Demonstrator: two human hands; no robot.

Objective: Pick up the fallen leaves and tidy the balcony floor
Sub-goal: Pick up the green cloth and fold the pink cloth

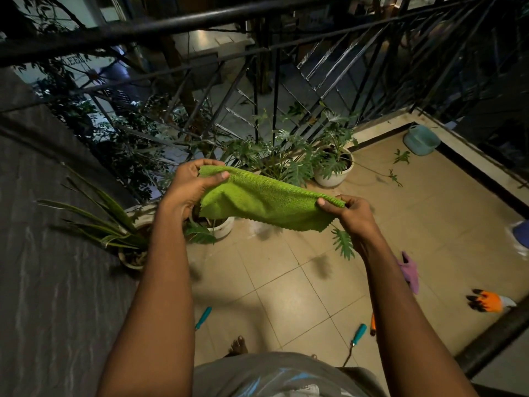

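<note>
- The left hand [194, 181] and right hand [349, 210] are held apart at chest height. Each pinches one end of a green cloth [263, 202], which is stretched between them with its lower edge sagging.
- The cloth hangs over the pots [333, 173] by the railing [200, 21] and touches nothing below it.
- The leaves are still down on the floor [286, 296]. One lobed leaf [343, 243] lies just under the right wrist, and two sprigs [402, 156] lie further out, near a teal tub [420, 140].
- In this dim light I cannot tell whether the near leaf is loose or still on a stem from the small pot [221, 227].
- Other things are scattered on the tiles: a purple rag [410, 272], an orange glove [486, 302] and two teal-handled tools [357, 335] (one on either side of the bare foot).
- To my eye the step in hand is readying the cloth, opening or folding it for a wipe. The leaf-gathering looks unfinished.
- The next move calls for bunching the cloth into one hand, or setting it down, to free the other. Then the person stoops and pinches the near leaf by its stalk before going out to the far sprigs.
- Wiping first would likely drag the leaves about, so they should be lifted first.
</note>
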